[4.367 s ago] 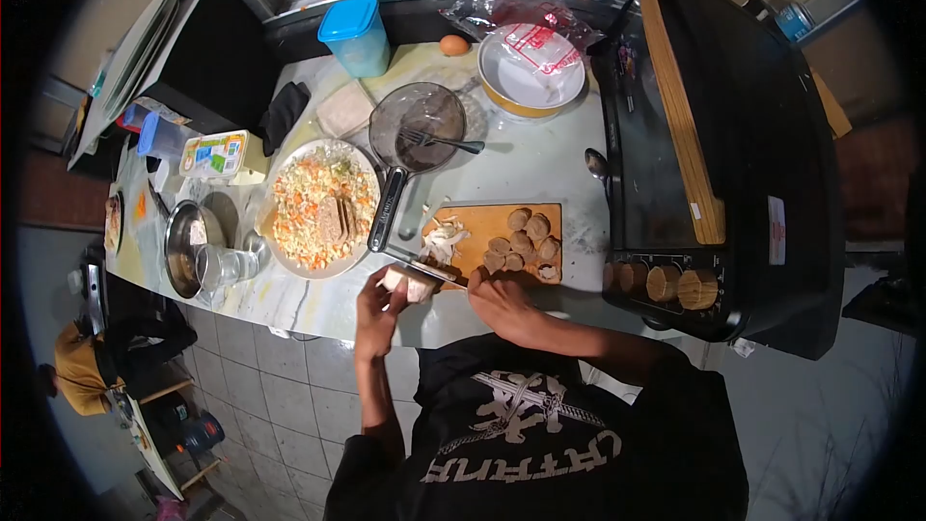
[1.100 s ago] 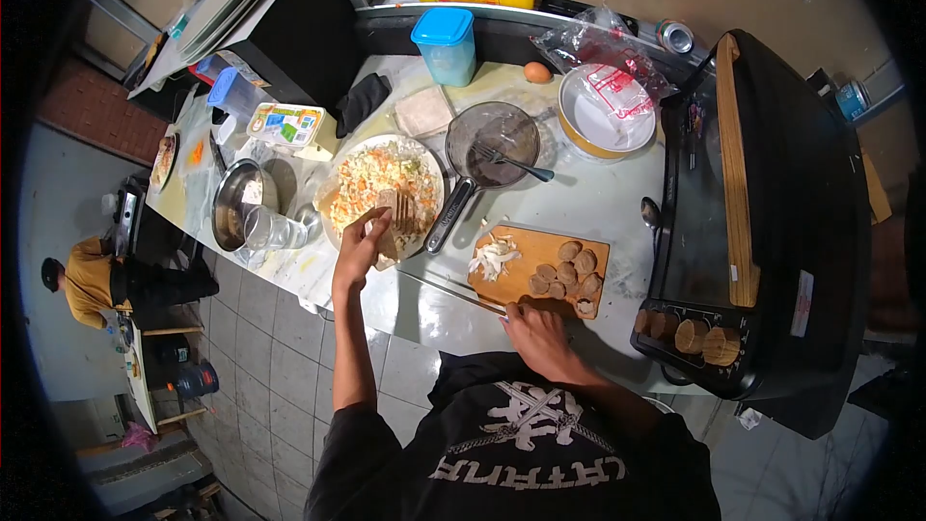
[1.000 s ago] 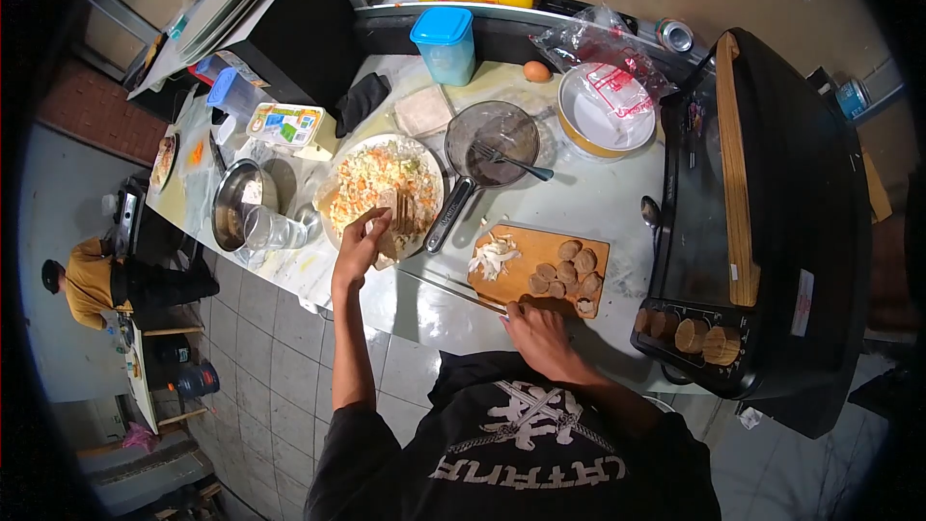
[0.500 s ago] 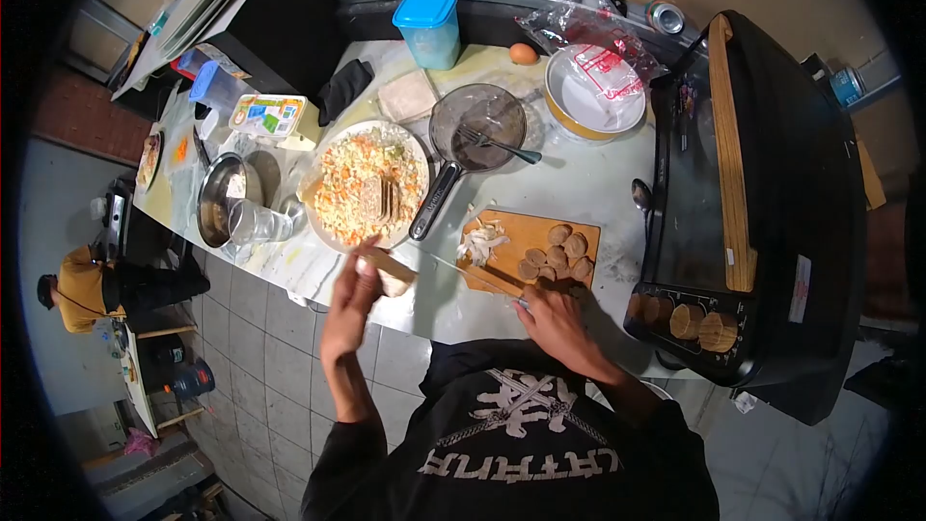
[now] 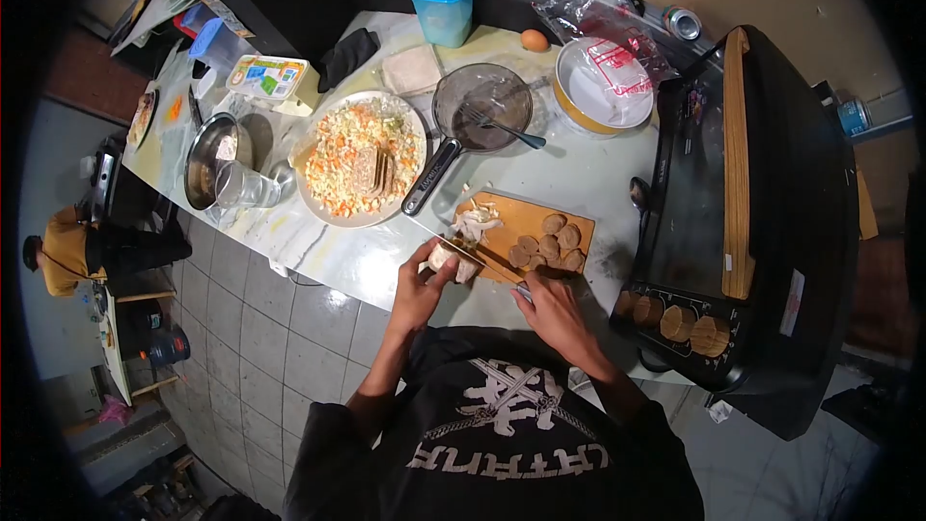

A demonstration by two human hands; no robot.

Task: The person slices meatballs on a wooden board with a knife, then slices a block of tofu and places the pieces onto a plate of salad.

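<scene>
My left hand [image 5: 422,291] holds a pale block of food [image 5: 451,261] at the near left corner of the wooden cutting board [image 5: 531,220]. My right hand [image 5: 546,306] grips a knife [image 5: 479,253] whose blade lies across the block. On the board sit several round brown slices [image 5: 547,243] and a small heap of pale peelings [image 5: 475,222]. A white plate [image 5: 359,170] of chopped vegetables with brown slices on it stands to the left.
A dark pan with a fork [image 5: 479,111] is behind the board. A metal bowl [image 5: 207,160], glass [image 5: 239,185], blue-lidded tub [image 5: 443,4], egg [image 5: 533,40], yellow-rimmed bowl [image 5: 602,85] crowd the counter. A black oven [image 5: 748,212] stands right. Another person [image 5: 60,251] sits far left below.
My left hand reached to the vegetable plate, picked up a pale block and brought it back to the board. My right hand lifted the knife onto it.
</scene>
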